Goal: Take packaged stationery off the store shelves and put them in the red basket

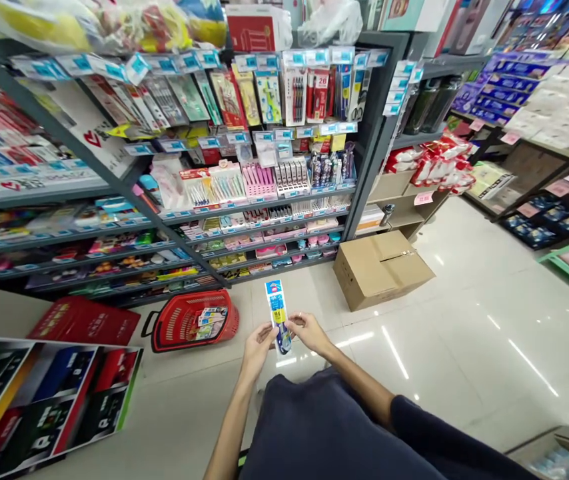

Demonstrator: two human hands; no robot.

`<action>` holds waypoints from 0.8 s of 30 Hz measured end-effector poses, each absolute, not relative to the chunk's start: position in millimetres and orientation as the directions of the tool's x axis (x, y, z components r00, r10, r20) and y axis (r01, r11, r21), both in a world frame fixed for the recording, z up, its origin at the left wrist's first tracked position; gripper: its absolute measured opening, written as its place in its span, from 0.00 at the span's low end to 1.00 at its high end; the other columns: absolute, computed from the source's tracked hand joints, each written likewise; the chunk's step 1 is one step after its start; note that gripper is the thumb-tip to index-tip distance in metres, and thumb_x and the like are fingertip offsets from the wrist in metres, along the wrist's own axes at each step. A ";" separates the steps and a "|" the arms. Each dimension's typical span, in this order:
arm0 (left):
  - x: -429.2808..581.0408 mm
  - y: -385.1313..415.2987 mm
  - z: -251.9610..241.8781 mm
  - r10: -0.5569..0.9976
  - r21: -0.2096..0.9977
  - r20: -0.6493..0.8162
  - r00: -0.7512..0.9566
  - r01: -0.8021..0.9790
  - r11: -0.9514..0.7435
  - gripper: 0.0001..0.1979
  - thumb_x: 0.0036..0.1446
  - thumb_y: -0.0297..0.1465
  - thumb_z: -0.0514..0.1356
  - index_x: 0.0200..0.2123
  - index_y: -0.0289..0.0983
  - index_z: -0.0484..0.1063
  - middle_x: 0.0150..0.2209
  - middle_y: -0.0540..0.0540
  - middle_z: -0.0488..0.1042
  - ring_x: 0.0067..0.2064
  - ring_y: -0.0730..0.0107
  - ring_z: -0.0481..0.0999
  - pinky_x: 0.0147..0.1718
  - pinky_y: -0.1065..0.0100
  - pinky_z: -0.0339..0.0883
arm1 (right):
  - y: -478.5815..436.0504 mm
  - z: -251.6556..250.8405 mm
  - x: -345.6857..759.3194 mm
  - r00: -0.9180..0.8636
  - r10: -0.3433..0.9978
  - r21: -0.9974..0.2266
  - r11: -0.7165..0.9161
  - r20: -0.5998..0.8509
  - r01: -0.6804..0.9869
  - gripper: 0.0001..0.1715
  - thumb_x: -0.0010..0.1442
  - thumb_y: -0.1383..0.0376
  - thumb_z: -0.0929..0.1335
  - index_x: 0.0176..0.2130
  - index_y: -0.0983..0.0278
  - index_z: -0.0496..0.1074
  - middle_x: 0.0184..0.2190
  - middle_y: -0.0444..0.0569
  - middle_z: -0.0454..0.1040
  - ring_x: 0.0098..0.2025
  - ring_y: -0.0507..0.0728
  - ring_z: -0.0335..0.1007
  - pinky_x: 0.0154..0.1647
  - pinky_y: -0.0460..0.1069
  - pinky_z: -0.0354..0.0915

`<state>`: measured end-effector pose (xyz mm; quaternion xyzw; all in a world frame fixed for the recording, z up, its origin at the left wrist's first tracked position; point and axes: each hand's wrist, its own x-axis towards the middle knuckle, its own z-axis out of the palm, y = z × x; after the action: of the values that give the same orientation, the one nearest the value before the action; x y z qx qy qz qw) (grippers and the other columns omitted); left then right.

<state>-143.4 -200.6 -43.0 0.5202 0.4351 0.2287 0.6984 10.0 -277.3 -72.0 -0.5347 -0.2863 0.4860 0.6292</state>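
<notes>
Blister pack (pixel 278 317), blue and yellow card, held up almost vertical, top leaning slightly left, just in front of the dark top (pixel 324 427) and above the shiny tiled floor (pixel 444 373). Hard to read the label, way too small. Left hand (pixel 262 350) pinching the lower left edge, right hand (pixel 309 333) pinching the lower right edge, fingers curled round. Red shopping basket (pixel 194 321) on the floor to the left, a few packets inside. Cardboard box (pixel 382 268) sitting ahead to the right, right by the stationery shelf (pixel 374 133), loads of pens and cards hanging there. Printed display boards (pixel 39 400) flat at bottom left.
</notes>
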 end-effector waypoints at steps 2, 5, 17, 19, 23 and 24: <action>-99.6 -210.9 -37.2 0.771 0.931 -0.356 0.528 0.130 0.340 0.26 0.46 0.46 0.73 0.43 0.36 0.78 0.44 0.39 0.82 0.42 0.61 0.82 0.32 0.70 0.73 | -290.1 -66.0 52.0 0.387 0.907 -0.948 -0.038 -0.166 -0.317 0.24 0.53 0.48 0.75 0.37 0.66 0.76 0.32 0.48 0.79 0.33 0.54 0.75 0.32 0.48 0.73; -43.9 -223.4 -28.5 0.764 0.938 -0.337 0.549 0.122 0.325 0.25 0.48 0.46 0.73 0.43 0.35 0.78 0.43 0.39 0.82 0.41 0.63 0.81 0.31 0.71 0.73 | -304.6 -56.4 106.6 0.416 0.894 -0.946 -0.025 -0.166 -0.324 0.24 0.52 0.49 0.76 0.37 0.66 0.76 0.33 0.49 0.79 0.33 0.55 0.75 0.32 0.49 0.72; 30.8 -213.3 -16.6 0.779 0.947 -0.307 0.546 0.098 0.305 0.24 0.48 0.46 0.73 0.42 0.34 0.78 0.41 0.40 0.81 0.40 0.63 0.80 0.30 0.71 0.72 | -293.7 -52.2 180.2 0.392 0.910 -0.937 0.013 -0.133 -0.349 0.22 0.54 0.50 0.76 0.38 0.65 0.77 0.35 0.51 0.81 0.35 0.56 0.76 0.35 0.50 0.72; 28.8 -202.8 -15.3 0.785 0.947 -0.309 0.537 0.098 0.306 0.25 0.47 0.46 0.73 0.42 0.34 0.78 0.41 0.40 0.81 0.40 0.63 0.80 0.30 0.71 0.72 | -281.1 -52.1 179.3 0.378 0.918 -0.939 0.014 -0.124 -0.343 0.22 0.55 0.50 0.76 0.38 0.65 0.77 0.34 0.50 0.81 0.34 0.56 0.75 0.34 0.50 0.72; 22.7 -176.6 -12.1 0.789 0.948 -0.305 0.533 0.089 0.306 0.25 0.47 0.47 0.73 0.42 0.34 0.78 0.41 0.40 0.81 0.40 0.63 0.80 0.30 0.72 0.72 | -252.3 -47.5 173.9 0.375 0.922 -0.951 0.027 -0.095 -0.307 0.22 0.55 0.50 0.76 0.39 0.65 0.77 0.34 0.49 0.81 0.34 0.55 0.75 0.34 0.49 0.71; 20.6 -169.8 -12.3 0.789 0.948 -0.302 0.535 0.081 0.307 0.25 0.48 0.47 0.73 0.42 0.34 0.78 0.41 0.40 0.81 0.40 0.63 0.80 0.31 0.72 0.72 | -245.4 -45.1 171.9 0.381 0.920 -0.955 0.024 -0.095 -0.297 0.22 0.55 0.50 0.76 0.39 0.65 0.77 0.34 0.49 0.81 0.34 0.55 0.75 0.34 0.48 0.71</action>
<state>20.6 -169.8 -12.3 0.5308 0.4101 0.2540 0.6968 171.9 -245.4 -45.1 -0.5183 -0.3003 0.4683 0.6495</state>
